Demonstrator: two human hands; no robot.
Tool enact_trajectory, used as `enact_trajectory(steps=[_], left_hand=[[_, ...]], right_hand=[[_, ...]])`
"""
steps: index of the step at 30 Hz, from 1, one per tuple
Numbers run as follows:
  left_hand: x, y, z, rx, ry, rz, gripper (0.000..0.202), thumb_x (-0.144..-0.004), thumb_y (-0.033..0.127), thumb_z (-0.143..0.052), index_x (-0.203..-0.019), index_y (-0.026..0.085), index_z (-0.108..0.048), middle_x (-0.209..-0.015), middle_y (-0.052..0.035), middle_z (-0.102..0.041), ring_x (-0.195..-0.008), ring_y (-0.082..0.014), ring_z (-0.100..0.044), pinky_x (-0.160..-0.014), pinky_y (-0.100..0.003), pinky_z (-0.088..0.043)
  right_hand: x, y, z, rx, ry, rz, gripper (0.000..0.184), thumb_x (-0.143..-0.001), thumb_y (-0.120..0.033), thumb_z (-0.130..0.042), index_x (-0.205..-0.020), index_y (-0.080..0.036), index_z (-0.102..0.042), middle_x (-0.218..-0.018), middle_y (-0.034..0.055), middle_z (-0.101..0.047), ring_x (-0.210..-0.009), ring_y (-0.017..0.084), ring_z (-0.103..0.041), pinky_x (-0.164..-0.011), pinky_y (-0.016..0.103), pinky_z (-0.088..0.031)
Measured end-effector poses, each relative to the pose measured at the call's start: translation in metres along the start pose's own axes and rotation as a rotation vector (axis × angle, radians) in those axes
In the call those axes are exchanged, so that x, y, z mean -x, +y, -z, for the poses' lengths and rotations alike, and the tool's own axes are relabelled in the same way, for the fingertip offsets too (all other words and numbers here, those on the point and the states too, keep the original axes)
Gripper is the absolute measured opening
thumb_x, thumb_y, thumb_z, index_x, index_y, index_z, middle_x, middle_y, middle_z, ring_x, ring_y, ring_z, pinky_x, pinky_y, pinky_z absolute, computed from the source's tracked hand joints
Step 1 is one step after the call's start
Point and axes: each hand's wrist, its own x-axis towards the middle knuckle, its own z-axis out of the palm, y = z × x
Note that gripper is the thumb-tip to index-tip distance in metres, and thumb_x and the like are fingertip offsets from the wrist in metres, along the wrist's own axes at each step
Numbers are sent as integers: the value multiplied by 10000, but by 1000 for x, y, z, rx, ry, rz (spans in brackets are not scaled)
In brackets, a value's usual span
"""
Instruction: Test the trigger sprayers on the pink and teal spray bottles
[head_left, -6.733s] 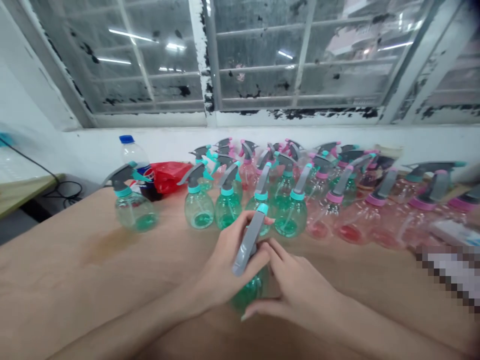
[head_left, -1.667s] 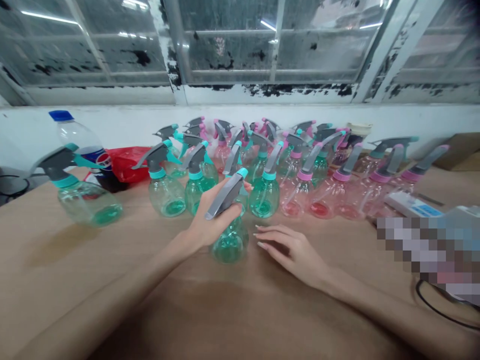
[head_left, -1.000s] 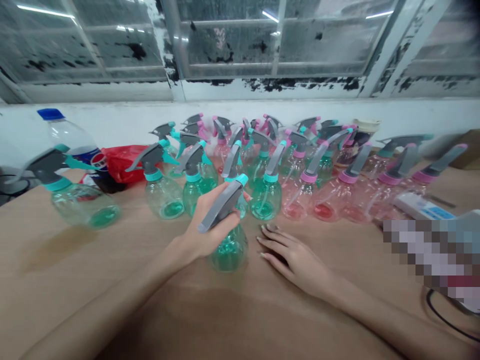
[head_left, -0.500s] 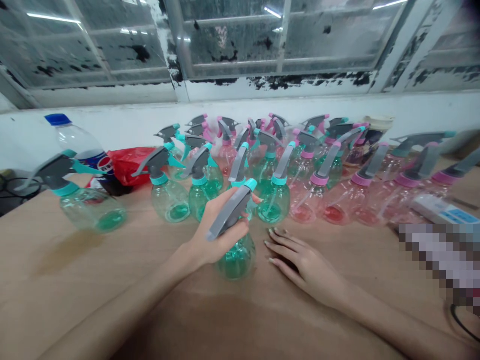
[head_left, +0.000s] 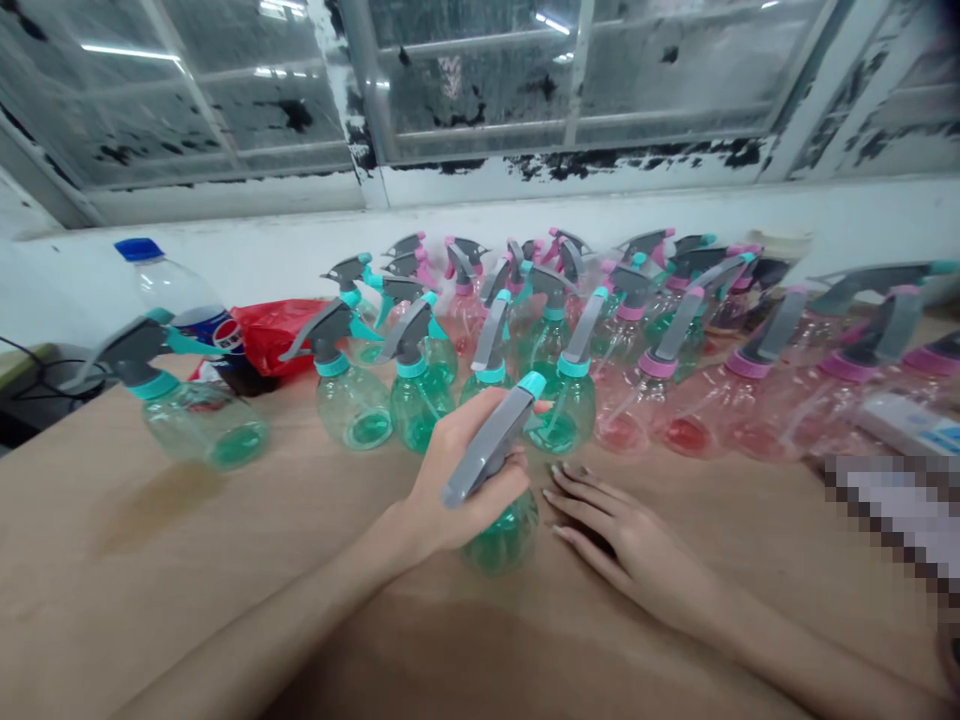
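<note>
My left hand is wrapped round the neck of a green spray bottle with a grey trigger head; the bottle stands on the brown table in front of me. My right hand lies flat on the table just right of that bottle, fingers stretched out and holding nothing. Behind them stands a crowd of several green spray bottles and pink spray bottles.
A single green spray bottle stands apart at the left. Behind it are a clear drink bottle with a blue cap and a red plastic bag. A white wall and grimy windows run along the back. A blurred patch covers the right edge.
Earlier both hands worked on the bottle's trigger head. Now only my left hand grips it and my right hand rests flat beside it. The view has shifted slightly.
</note>
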Motion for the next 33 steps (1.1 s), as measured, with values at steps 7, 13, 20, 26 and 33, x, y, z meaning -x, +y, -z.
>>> enact_trajectory(steps=[7,13,20,26,33], left_hand=[[0,0,-1,52,-28,32,287,-688,130,-494,-935,222,-606,-696,28,-516,-561,-131,-495,-593,-278,-475],[0,-1,1,0,-46,-6,241,-687,142,-475,-907,206,-548,-688,34,-497,-570,-129,-473,-567,-271,-436],[1,-9,4,-12,-69,-7,154,-680,131,-498,-804,216,-533,-654,40,-502,-553,-123,-451,-545,-265,-386],[3,-11,3,8,-55,24,283,-698,180,-517,-961,256,-587,-750,12,-573,-563,-139,-500,-558,-285,-440],[6,-15,0,-4,-34,-8,368,-704,129,-508,-1037,247,-612,-870,-10,-682,-691,-171,-635,-583,-270,-486]], right_hand=[[0,0,0,-44,22,-8,361,-957,-270,-499,-1293,-206,-613,-1360,92,-591,-1292,282,-511,-1052,509,-461],[0,1,-1,-31,10,-12,363,-958,-275,-501,-1298,-203,-607,-1378,95,-572,-1299,280,-503,-1061,512,-449],[-1,-1,0,-11,-10,-1,364,-968,-277,-479,-1289,-170,-613,-1378,110,-571,-1300,287,-502,-1061,523,-444],[0,0,-1,-70,39,-8,365,-946,-262,-528,-1301,-234,-608,-1369,86,-586,-1295,276,-511,-1070,507,-441],[0,1,0,-22,-5,-10,364,-967,-286,-486,-1302,-199,-602,-1383,86,-572,-1312,272,-491,-1069,504,-445]])
